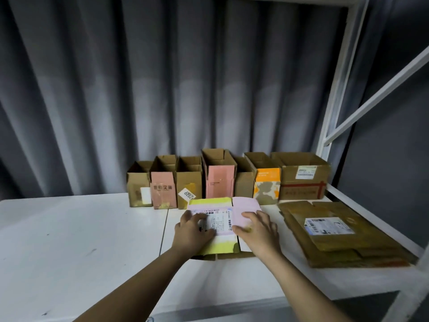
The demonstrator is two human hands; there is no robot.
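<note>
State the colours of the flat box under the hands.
The flat box is pale pink with yellow-green bands; head view.

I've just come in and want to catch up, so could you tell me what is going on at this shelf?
A person has both hands on a flattened pink and yellow carton lying on the white shelf. The left hand rests on its shipping label, and the right hand rests on its pink flap. Behind it stands a row of open boxes, and to the right lies a stack of flattened brown cartons.
</note>
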